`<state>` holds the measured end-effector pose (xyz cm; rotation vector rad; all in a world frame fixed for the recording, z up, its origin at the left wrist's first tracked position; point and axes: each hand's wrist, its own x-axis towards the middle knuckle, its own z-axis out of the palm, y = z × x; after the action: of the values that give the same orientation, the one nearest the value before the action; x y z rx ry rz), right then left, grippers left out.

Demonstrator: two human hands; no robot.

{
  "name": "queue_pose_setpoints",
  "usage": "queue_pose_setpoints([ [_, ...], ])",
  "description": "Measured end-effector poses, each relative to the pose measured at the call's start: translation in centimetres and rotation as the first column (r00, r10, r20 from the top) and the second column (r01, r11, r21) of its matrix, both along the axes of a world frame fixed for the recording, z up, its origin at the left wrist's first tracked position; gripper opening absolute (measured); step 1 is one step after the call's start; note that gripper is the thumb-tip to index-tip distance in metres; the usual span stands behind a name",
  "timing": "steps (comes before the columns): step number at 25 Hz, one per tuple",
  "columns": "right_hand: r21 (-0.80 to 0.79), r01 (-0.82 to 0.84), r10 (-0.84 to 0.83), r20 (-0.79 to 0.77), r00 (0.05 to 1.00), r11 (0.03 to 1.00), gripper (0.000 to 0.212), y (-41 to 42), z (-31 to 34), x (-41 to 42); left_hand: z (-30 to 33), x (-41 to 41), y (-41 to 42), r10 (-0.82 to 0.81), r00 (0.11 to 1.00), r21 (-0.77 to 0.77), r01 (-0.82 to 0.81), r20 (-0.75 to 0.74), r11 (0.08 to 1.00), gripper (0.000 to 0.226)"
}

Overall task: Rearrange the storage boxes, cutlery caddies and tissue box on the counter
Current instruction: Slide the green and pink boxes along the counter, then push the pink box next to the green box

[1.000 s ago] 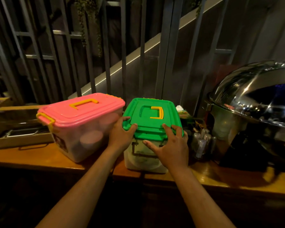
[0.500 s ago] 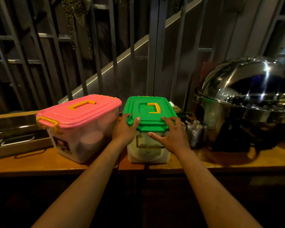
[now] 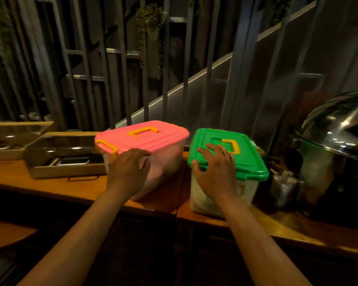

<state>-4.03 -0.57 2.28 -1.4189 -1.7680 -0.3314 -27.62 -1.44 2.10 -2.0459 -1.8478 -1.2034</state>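
Fingers (image 3: 215, 150) of right hand (image 3: 214, 174) spread wide over near left corner of green plastic lid on clear storage box (image 3: 225, 174), thumb hooked under lid rim. Left hand (image 3: 128, 172) loosely curled, fingers half open, against front wall of clear storage box with pink lid (image 3: 143, 139); actual grip unclear. Both boxes side by side, slightly apart, on orange wooden bench (image 3: 50, 188). Steel domed chafing dish (image 3: 335, 145) at far right.
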Motion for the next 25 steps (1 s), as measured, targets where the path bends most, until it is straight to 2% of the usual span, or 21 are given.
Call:
queue_pose_setpoints([
  [3, -0.012, -0.189, 0.189, 0.0, 0.982, 0.982, 0.033, 1.2, 0.0, -6.6, 0.3, -5.9, 0.0, 0.103, 0.991, 0.035, -0.101, -0.084, 0.994, 0.026],
  [6, -0.081, -0.288, 0.293, 0.068, 0.954, 0.954, 0.041, 2.4, -0.3, -12.5, 0.5, -10.7, 1.5, 0.163, 0.977, 0.023, -0.162, -0.138, 0.987, 0.03],
  [9, -0.206, -0.276, 0.29, 0.041, 0.956, 0.939, 0.051, 4.7, -0.2, -18.6, 0.6, -15.0, 4.7, 0.146, 0.975, -0.026, -0.152, -0.165, 0.988, 0.037],
  [11, -0.269, -0.198, 0.238, 0.122, 0.964, 0.942, 0.056, 6.6, -0.7, -21.9, 0.6, -17.0, 7.1, 0.085, 0.978, -0.067, -0.099, -0.188, 0.993, 0.041],
  [13, -0.223, -0.123, 0.168, 0.197, 0.966, 0.967, 0.054, 8.1, -1.6, -23.4, 0.1, -18.5, 9.5, 0.037, 0.983, -0.13, -0.061, -0.18, 0.99, 0.046],
  [15, -0.109, -0.12, 0.139, 0.189, 0.972, 0.987, 0.048, 8.5, -2.8, -23.4, -0.8, -19.3, 11.3, -0.036, 0.987, -0.212, 0.002, -0.158, 0.977, 0.056],
  [16, -0.066, -0.128, 0.137, 0.169, 0.976, 0.99, 0.044, 8.4, -3.1, -23.2, -1.2, -19.4, 12.2, -0.084, 0.992, -0.239, 0.059, -0.095, 0.969, 0.058],
  [18, -0.026, -0.134, 0.137, 0.134, 0.981, 0.991, 0.041, 8.1, -3.2, -22.5, -1.7, -18.9, 13.4, -0.153, 0.972, -0.222, 0.192, 0.181, 0.956, 0.051],
  [20, -0.008, -0.129, 0.129, 0.103, 0.986, 0.992, 0.039, 7.5, -3.2, -21.4, -1.5, -17.8, 14.1, -0.154, 0.876, -0.167, 0.255, 0.457, 0.953, 0.049],
  [22, -0.002, -0.134, 0.134, 0.091, 0.987, 0.991, 0.038, 6.9, -3.4, -19.7, -1.1, -16.7, 15.1, -0.091, 0.799, -0.161, 0.23, 0.594, 0.96, 0.053],
  [25, 0.044, -0.129, 0.125, 0.075, 0.989, 0.991, 0.036, 5.6, -3.6, -16.7, -0.9, -15.3, 15.8, 0.012, 0.707, -0.273, 0.258, 0.707, 0.927, 0.064],
])
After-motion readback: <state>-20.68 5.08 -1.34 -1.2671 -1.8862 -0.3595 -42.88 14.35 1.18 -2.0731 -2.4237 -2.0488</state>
